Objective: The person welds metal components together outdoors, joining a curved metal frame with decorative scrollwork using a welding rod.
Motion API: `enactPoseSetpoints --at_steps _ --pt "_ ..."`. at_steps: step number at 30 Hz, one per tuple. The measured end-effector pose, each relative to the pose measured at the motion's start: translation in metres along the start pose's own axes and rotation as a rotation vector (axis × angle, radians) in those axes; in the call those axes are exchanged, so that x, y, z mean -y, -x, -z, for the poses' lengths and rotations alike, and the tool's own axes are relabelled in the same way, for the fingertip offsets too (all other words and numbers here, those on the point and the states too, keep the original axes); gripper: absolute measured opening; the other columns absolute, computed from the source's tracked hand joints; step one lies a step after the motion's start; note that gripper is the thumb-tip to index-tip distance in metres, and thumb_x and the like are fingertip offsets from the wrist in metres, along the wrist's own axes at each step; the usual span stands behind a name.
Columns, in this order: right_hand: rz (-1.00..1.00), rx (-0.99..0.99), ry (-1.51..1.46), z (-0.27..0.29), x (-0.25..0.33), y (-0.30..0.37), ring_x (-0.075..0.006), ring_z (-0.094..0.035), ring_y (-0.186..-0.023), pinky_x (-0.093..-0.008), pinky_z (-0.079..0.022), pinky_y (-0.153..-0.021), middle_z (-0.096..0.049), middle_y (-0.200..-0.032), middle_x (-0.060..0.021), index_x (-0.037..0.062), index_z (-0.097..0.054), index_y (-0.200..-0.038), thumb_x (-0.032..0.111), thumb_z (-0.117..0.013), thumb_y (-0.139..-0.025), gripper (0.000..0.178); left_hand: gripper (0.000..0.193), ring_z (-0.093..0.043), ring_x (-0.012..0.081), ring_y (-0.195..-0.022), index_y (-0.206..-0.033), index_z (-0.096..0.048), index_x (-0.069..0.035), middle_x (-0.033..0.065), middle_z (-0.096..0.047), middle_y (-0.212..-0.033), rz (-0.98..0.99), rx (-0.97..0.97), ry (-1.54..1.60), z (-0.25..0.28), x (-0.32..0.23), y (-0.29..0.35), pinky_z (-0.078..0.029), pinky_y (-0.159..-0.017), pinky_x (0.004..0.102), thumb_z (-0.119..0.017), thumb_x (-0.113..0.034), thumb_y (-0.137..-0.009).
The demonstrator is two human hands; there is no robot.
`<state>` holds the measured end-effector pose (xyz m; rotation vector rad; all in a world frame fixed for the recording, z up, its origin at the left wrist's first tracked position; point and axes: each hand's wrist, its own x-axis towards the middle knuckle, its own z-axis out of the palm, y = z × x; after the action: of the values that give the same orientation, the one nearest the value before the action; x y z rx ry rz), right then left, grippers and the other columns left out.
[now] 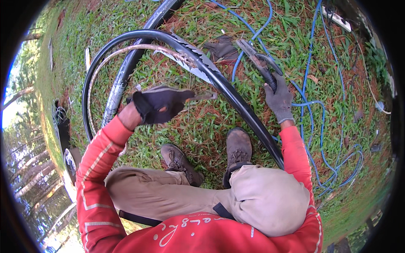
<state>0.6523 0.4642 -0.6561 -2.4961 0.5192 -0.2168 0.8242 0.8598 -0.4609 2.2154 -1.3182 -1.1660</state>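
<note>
My left hand, in a dark glove with a hole, is closed on a short, dull metal piece whose thin end sticks out to the right. Most of that piece is hidden in the glove. My right hand, in a grey glove, grips a clamp-like tool by its black handle; the worn metal jaw points up and left. Between my hands runs a bent black pipe, its coating peeled to a pale layer near the top. A thin brownish cable or rod curves along the pipe's inner side.
A second scuffed black pipe crosses under the bent one. Blue hose lies in loops on the grass at right. A dark rag-like piece lies by the tool. My boots stand near the bent pipe.
</note>
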Motion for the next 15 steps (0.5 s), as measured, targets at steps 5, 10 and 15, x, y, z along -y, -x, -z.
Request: enactPoseSetpoints --at_steps 5,10,15 --pt "0.052 -0.058 -0.162 0.022 0.028 0.035 -0.0455 -0.076 -0.101 -0.0533 -0.06 -0.089 -0.075 -0.124 -0.0235 0.012 -0.057 -0.15 0.03 -0.077 -0.098 0.059 0.055 -0.066 0.0283 -0.068 -0.16 -0.055 -0.004 0.0164 -0.066 -0.081 -0.007 -0.236 0.139 -0.001 -0.033 -0.002 -0.051 -0.066 0.0441 -0.062 -0.01 -0.105" --pt "-0.096 0.047 -0.405 0.043 0.057 0.053 -0.0314 -0.077 -0.095 -0.0427 -0.059 -0.088 -0.073 -0.119 -0.0205 0.0068 -0.054 -0.15 0.022 -0.079 -0.098 0.06 0.047 -0.062 0.0247 -0.065 -0.153 -0.059 -0.003 0.0119 -0.062 -0.075 0.114 -0.274 0.232 0.012 -0.024 -0.041 -0.05 -0.064 0.0425 -0.062 -0.012 -0.107" --pt "-0.165 0.095 -0.519 0.068 0.084 0.057 -0.0195 -0.075 -0.093 -0.0368 -0.059 -0.085 -0.074 -0.112 -0.0166 0.001 -0.054 -0.154 0.024 -0.08 -0.099 0.065 0.04 -0.059 0.016 -0.067 -0.146 -0.067 -0.001 0.0021 -0.063 -0.077 0.048 -0.238 0.434 0.001 0.012 -0.041 -0.053 -0.067 0.0383 -0.067 -0.018 -0.109"
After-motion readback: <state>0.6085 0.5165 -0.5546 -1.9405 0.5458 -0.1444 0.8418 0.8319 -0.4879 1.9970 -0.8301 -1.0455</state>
